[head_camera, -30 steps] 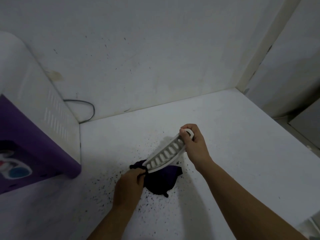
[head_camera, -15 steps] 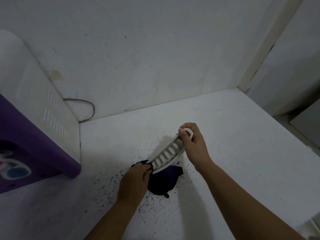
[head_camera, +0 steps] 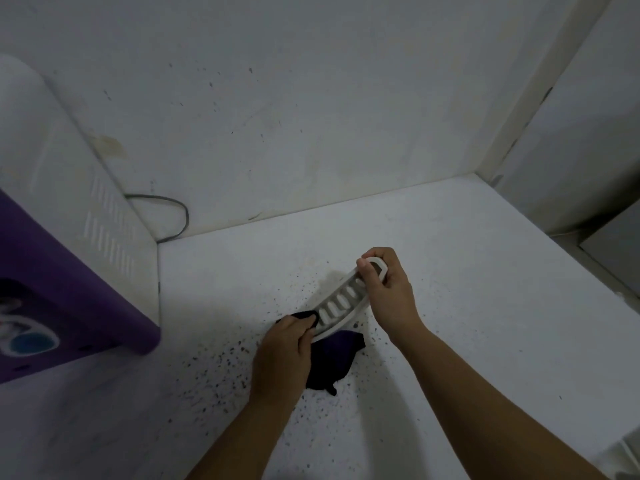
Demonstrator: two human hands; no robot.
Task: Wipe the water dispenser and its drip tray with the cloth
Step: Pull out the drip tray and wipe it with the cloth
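The person holds the tray up over the counter, tilted, its slotted white face turned toward the wall. The right hand grasps the far end, fingers curled over the rim and thumb on the slotted side. The left hand is clenched on the cloth (dark purple, nearly black in this light), pinching a fold of it against the near end of the tray; the rest of the cloth hangs bunched below the tray and beside the left wrist, its tip close to the counter, though I cannot tell whether it touches.

The dispenser stands well apart at the left, against the wall: a white side with rows of vent slots, a purple front, a blurred blue tap low at the edge of view. A grey cable loops out from behind it along the foot of the wall.

The counter under the hands is scattered with small dark specks, thickest around and below the left hand.
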